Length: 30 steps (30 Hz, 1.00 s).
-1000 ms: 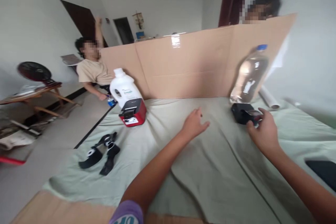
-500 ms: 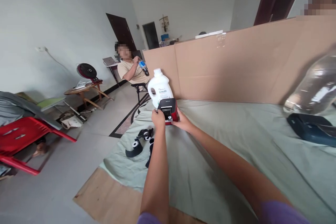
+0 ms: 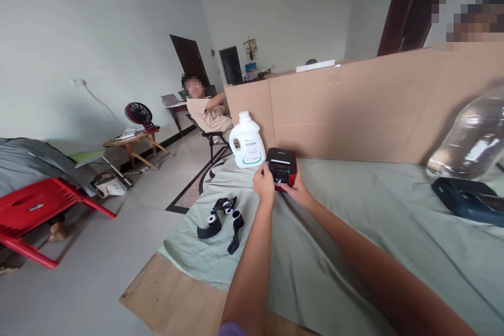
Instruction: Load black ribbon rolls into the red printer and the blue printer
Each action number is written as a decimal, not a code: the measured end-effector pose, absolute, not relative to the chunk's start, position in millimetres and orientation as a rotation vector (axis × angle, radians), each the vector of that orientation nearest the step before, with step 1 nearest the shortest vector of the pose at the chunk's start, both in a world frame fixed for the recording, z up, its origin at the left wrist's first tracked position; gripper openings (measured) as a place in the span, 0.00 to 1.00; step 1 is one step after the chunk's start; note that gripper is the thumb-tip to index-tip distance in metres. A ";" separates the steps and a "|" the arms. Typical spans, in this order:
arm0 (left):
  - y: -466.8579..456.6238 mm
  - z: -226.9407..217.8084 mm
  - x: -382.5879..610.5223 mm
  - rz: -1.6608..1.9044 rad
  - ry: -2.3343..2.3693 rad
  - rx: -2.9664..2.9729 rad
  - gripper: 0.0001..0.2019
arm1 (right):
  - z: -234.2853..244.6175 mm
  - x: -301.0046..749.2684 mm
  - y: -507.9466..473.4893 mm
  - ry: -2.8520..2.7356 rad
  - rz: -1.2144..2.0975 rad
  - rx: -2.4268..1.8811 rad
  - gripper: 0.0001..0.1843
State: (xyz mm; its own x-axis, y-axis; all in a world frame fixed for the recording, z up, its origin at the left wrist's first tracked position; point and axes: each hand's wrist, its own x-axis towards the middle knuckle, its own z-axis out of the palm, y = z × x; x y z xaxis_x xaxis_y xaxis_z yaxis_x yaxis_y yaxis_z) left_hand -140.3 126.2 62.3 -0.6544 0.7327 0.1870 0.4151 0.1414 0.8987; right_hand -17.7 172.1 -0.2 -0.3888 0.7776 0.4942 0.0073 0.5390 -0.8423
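A small black and red device, like a label printer with a slot in its top, rests on the green cloth. My left hand closes on its left front edge, thumb and fingers bent together. My right hand wraps round its right side and front corner. A white jug with a handle stands upright just left of the device. Nearer me on the left lie black rolls with white cores and a loose black strip.
Behind the cloth stands a cardboard panel. At right are a large clear plastic bottle and a dark blue device. A seated person is beyond the panel's left end. A red chair and a fan are on the left.
Both my hands have moved the device rightward, from in front of the jug to beside it. The seated person's raised bottle is out of sight, and that arm now reaches toward the panel.
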 end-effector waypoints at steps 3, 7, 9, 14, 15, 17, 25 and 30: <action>107.3 62.9 -102.2 1.645 1.775 1.312 0.24 | 7.9 40.5 150.8 -1.734 0.767 -0.754 0.54; 63.3 50.8 -54.0 1.738 1.318 1.445 0.22 | 10.4 118.9 105.3 -1.819 0.582 -0.823 0.52; 34.3 41.6 -33.4 1.712 1.205 1.470 0.23 | 6.1 150.6 77.2 -1.854 0.516 -0.827 0.51; -32.4 23.4 -1.7 1.630 1.122 1.461 0.25 | -11.4 194.8 7.8 -1.904 0.434 -0.880 0.52; -40.9 21.6 1.1 1.625 1.128 1.460 0.25 | -14.5 198.0 -2.8 -1.901 0.424 -0.895 0.52; -51.6 19.3 4.2 1.625 1.132 1.454 0.25 | -19.9 201.0 -18.1 -1.877 0.403 -0.926 0.53; -53.9 8.9 4.7 1.628 1.146 1.465 0.25 | -35.8 205.0 -25.5 -1.869 0.375 -0.971 0.53; -52.5 3.2 6.5 1.644 1.123 1.422 0.24 | -38.2 206.7 -25.6 -1.855 0.377 -0.944 0.53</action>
